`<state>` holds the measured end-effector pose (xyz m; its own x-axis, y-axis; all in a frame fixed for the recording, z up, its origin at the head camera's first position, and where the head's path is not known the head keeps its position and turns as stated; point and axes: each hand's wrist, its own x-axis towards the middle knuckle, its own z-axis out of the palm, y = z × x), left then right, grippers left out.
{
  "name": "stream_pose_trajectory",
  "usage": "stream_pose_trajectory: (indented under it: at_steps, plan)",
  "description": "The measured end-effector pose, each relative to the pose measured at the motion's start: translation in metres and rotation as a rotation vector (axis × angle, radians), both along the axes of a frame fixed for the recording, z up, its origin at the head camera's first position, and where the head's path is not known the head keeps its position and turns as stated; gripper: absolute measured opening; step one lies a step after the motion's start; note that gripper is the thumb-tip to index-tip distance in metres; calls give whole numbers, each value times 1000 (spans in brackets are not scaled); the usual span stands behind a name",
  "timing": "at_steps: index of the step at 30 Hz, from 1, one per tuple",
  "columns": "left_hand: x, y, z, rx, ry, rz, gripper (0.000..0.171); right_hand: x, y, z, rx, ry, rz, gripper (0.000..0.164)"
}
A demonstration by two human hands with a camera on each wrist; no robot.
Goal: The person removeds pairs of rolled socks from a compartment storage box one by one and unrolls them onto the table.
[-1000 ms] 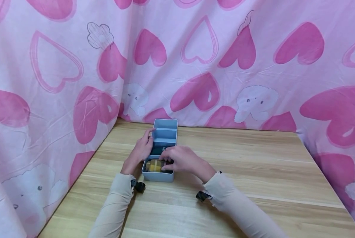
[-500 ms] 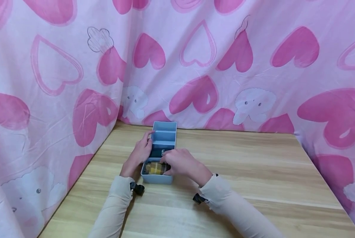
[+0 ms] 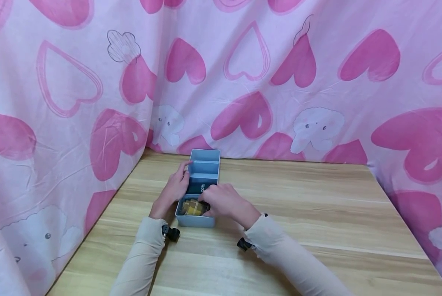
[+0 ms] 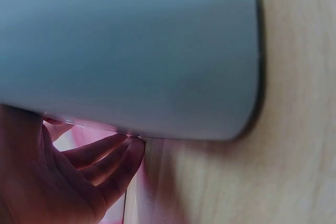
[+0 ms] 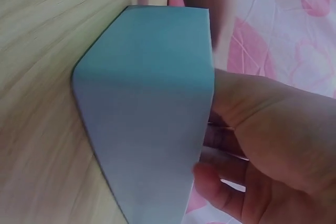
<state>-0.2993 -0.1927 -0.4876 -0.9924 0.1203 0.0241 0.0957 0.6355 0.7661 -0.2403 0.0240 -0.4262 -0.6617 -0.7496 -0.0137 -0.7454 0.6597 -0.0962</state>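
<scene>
Lying crosswise in the nearest compartment of the blue-grey box [image 3: 196, 222], the plaid bundle [image 3: 193, 208], brown and yellow, presents its right end to the right hand [image 3: 226, 201]. I take this as the governing relation: the bundle's long axis runs left to right, across the box, whose own length stretches away from the person over the bench [image 3: 346, 222]. From the right hand the bundle lies to the left, directly at the fingertips. I read this hand as narrow, holding the bundle's right end with the thumb on the near side and the forefinger on the far side; the exact contact is hidden from me, and the right wrist view gives mainly the box's outer wall. The left hand [image 3: 176, 187] grips nothing that I can make out: its fingers lie fairly straight along the box's left side, touching it. From there the bundle lies to the right and closer to the person, so I judge the right hand the nearer of the two. Between the hands, just beyond the bundle, a dark lettered item [image 3: 195, 188] occupies the next compartment.
</scene>
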Motion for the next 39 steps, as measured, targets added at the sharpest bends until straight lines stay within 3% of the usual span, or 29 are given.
stream_pose_trajectory:
  at_steps: [5,10,19,23,31,39]
  plan:
    - [-1,1,0,12,-5,1,50,-2,-1,-1,39,20,20,37]
    - [-1,1,0,5,-10,12,49,-3,4,-2,-5,-23,14,38]
    - [-2,-1,-1,-2,30,1,49,-3,25,8,-211,-71,2,44]
    - [-2,-2,0,29,10,-7,49,0,36,13,-331,-82,-10,48]
    - [-3,-3,-1,7,14,-5,49,0,63,13,-504,-115,-42,44]
    - [-3,-4,-3,21,11,-3,50,-10,97,7,-630,-226,-64,43]
